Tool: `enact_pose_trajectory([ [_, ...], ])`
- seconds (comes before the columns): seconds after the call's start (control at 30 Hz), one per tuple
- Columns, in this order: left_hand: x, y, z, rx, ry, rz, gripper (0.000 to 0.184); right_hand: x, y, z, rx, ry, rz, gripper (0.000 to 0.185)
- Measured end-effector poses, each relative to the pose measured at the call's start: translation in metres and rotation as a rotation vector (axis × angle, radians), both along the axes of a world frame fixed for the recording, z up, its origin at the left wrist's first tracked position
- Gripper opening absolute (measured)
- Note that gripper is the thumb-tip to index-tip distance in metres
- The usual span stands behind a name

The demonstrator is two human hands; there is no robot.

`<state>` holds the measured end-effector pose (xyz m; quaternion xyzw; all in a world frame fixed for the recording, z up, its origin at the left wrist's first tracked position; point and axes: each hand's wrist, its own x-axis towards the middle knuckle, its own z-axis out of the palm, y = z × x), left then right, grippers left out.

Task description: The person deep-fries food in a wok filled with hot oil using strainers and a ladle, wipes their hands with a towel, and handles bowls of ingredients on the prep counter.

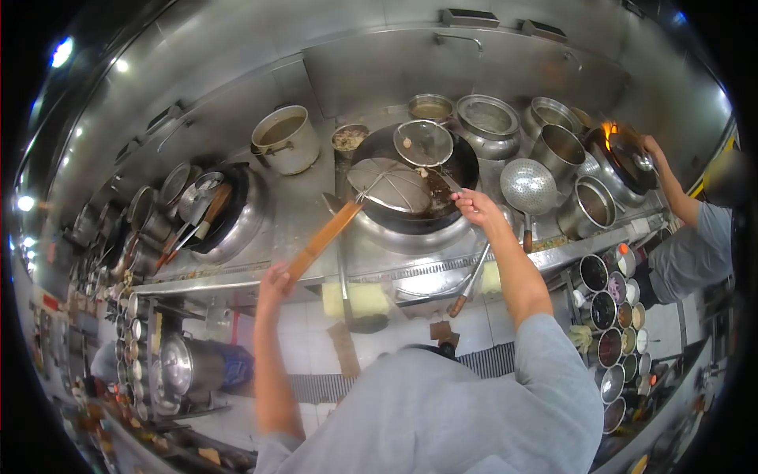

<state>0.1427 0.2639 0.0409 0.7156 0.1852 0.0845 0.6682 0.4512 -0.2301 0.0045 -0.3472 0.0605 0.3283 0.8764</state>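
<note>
Our left hand (276,283) gripping a wooden handle (322,241), right fingers closed on a strainer's (424,143) handle, above the wok (466,167)

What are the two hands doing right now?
Left hand: closed on the wooden handle of a big round strainer.
Right hand: closed on a thin metal handle over the wok.

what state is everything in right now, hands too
Left hand, closed around the wooden handle
Right hand, closed on a metal handle
Large strainer, held over the wok
Small strainer, over the wok
Wok, uncovered, dark bits inside
Tall pot, uncovered, liquid inside
Flame, burning
</note>
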Motion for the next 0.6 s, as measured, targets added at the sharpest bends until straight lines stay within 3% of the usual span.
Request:
enact_pose_trajectory([
  [0.07, -0.008, -0.017, -0.013, -0.02, 0.052, -0.017, 0.037, -0.004, -0.006, -0.002, 0.169, 0.012, 0.006, 0.011],
  [0.23, -0.016, -0.06, -0.046, 0.18, 0.09, -0.123, 0.051, -0.037, -0.038, 0.033, 0.224, -0.083, -0.197, 0.021],
  [0.3, -0.011, -0.073, -0.066, 0.508, -0.021, -0.168, 0.057, -0.05, -0.065, 0.041, 0.046, -0.151, -0.424, 0.034],
  [0.33, -0.013, -0.096, -0.039, 0.519, 0.076, -0.209, 0.063, -0.056, -0.078, 0.044, -0.103, -0.132, -0.533, 0.045],
  [0.37, -0.01, -0.108, -0.036, 0.513, 0.069, -0.232, 0.063, -0.06, -0.098, 0.038, -0.111, -0.134, -0.557, 0.045],
  [0.47, -0.006, -0.14, -0.023, 0.706, 0.188, -0.215, 0.07, -0.078, -0.147, 0.027, -1.053, -0.296, -0.571, 0.048],
  [0.5, -0.004, -0.155, -0.012, 0.833, 0.152, -0.165, 0.066, -0.079, -0.163, 0.016, -1.058, -0.301, -0.563, 0.048],
  [0.57, 0.0, -0.171, -0.003, 0.954, 0.132, -0.099, 0.063, -0.068, -0.195, -0.024, -1.945, -0.622, -0.619, 0.044],
  [0.6, 0.003, -0.175, -0.001, 1.0, 0.128, -0.1, 0.062, -0.072, -0.194, -0.024, -1.941, -0.638, -0.608, 0.044],
])
